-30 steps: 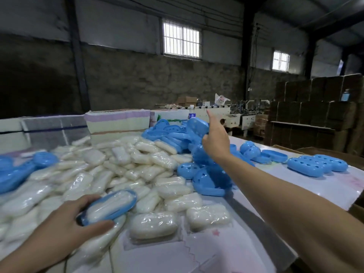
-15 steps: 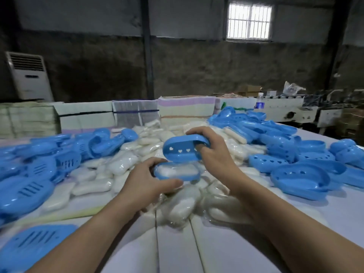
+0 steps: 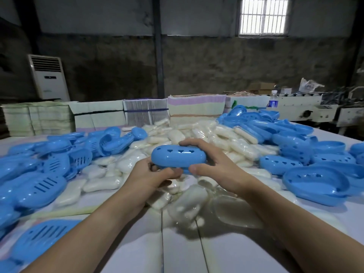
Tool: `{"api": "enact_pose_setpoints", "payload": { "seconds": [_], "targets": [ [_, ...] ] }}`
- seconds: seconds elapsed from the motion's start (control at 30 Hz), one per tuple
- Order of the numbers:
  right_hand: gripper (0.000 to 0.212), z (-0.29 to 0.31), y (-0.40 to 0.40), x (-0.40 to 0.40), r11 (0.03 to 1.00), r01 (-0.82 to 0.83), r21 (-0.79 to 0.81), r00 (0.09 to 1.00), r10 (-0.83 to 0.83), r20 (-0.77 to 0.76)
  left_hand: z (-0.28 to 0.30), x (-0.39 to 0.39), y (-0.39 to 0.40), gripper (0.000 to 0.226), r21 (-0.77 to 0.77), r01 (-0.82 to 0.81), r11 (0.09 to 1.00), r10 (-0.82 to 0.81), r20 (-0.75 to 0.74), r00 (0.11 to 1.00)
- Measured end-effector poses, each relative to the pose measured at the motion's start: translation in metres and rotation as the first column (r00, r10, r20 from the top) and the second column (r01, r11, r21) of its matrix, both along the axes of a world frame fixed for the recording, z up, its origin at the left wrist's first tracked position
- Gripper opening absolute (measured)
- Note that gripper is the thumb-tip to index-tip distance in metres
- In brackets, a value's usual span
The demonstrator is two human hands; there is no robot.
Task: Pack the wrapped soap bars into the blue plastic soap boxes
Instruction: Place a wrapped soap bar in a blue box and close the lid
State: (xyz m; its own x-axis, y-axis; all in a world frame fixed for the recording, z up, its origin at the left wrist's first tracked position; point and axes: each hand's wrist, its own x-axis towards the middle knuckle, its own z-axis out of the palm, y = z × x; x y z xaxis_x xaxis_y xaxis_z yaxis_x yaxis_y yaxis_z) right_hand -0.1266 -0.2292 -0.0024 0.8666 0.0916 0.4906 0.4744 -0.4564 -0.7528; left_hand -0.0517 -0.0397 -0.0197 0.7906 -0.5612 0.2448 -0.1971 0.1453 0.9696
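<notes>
Half a second back the lid hung tilted above the filled tray — now it sits down over it, a closed soap box (image 3: 178, 159) held above the heap of wrapped soap bars (image 3: 199, 134). Its long axis runs left to right. Left hand (image 3: 151, 177) grips the near-left end from under, right hand (image 3: 213, 163) clasps the right end — equally near. Bare bench (image 3: 177, 243) lies toward the person.
</notes>
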Motion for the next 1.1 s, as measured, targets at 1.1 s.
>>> {"api": "enact_pose_setpoints", "payload": {
  "seconds": [1.1],
  "targets": [
    [0.043, 0.0006, 0.0046, -0.0071, 0.998, -0.003, 0.06, 0.987, 0.013, -0.159, -0.0028, 0.0029, 0.0021, 0.037, 0.032, 0.231, 0.972, -0.232, 0.035, 0.972]
  ]
}}
